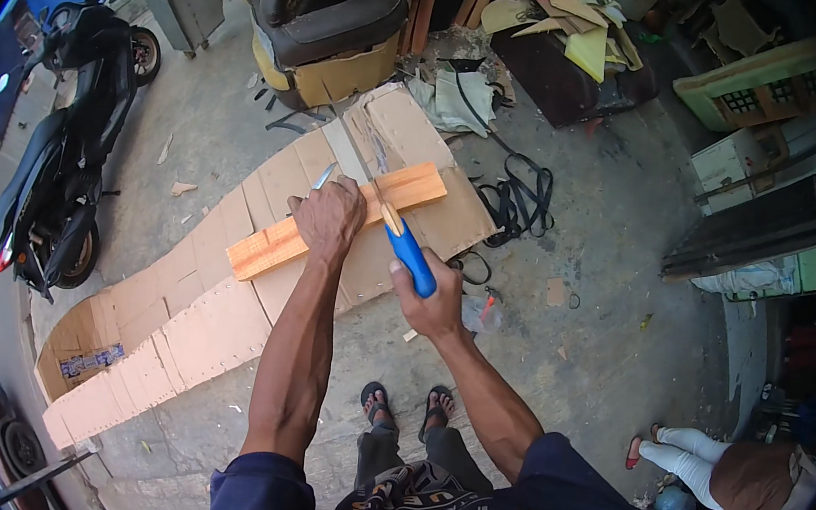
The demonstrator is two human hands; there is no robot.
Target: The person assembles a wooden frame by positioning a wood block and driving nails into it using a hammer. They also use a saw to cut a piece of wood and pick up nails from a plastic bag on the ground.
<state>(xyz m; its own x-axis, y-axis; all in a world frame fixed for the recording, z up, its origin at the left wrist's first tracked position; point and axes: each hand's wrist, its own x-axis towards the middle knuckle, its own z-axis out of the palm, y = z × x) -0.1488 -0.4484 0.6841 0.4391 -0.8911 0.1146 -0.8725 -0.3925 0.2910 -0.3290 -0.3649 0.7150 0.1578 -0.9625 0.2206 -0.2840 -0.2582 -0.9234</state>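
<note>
My right hand (433, 300) is closed round the blue handle of a hand saw (408, 253). Its grey blade reaches away from me and lies across an orange-brown wooden plank (268, 247), right of the plank's middle. My left hand (332, 218) presses down on the plank just left of the blade, fingers bent over it. A thin, pointed, blue-and-silver thing (323, 176) sticks out beside the left fingers; its other end is hidden. Under the plank lies a long flattened cardboard sheet (218, 334) on the concrete floor.
Black straps (525, 203) lie tangled right of the cardboard. A worn dark armchair (338, 30) stands beyond it, with a pile of scraps (580, 23) farther right. A black motor scooter (68, 146) is parked left. Another person (745, 480) is at the lower right.
</note>
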